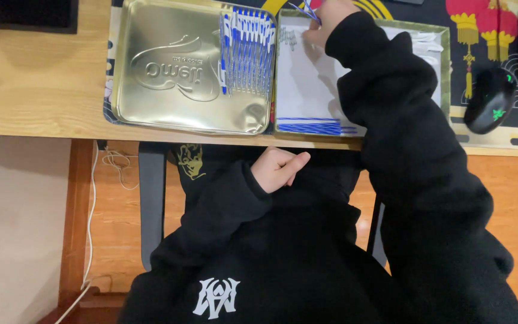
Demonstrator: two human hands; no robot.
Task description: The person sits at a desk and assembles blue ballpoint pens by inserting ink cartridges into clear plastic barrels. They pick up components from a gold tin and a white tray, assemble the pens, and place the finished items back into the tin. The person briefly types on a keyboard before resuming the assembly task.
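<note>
Pens: blue-and-white pens [247,51] lined up side by side inside gold tin lid [175,66], right end
Tin base: shallow tin [445,66], white paper liner, a few more blue pens [310,126] along its near edge
Right hand: right hand [325,21] at tin's far edge, pinching a blue-white item, cut off by frame top, kind unclear
Left hand: left hand [277,168] clenched in a loose fist below wooden desk [37,78], holding nothing
Materials: lid shiny embossed metal; sleeves black fabric
Mouse: black mouse [490,99] on patterned mat, right
</note>
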